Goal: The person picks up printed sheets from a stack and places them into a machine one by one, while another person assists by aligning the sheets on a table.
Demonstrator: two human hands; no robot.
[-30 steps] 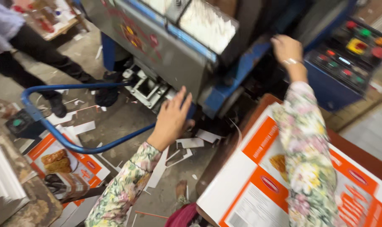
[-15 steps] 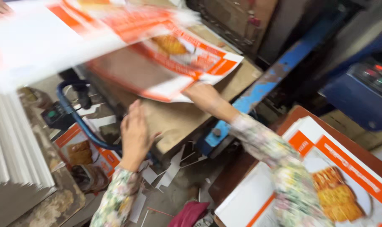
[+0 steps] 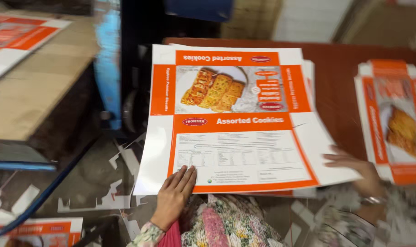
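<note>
printed carton sheet (image 3: 235,121) on a stack, steadied by two hands.

flat, uncut white card with orange bands, a photo panel of golden biscuits near its far end and a white panel of fine print near the person; it lies topmost on a pile of like sheets on the reddish-brown table (image 3: 340,68). left hand (image 3: 175,194) rests flat on the sheet's near edge, fingers straight and pressed together. right hand (image 3: 354,170), blurred, lies at the sheet's near right corner, fingers spread. a second printed carton blank (image 3: 393,121) lies on the table to the right. a blue machine frame (image 3: 108,68) and wooden board (image 3: 29,91) stand left; white paper offcuts (image 3: 112,196) litter the grey floor.
</note>
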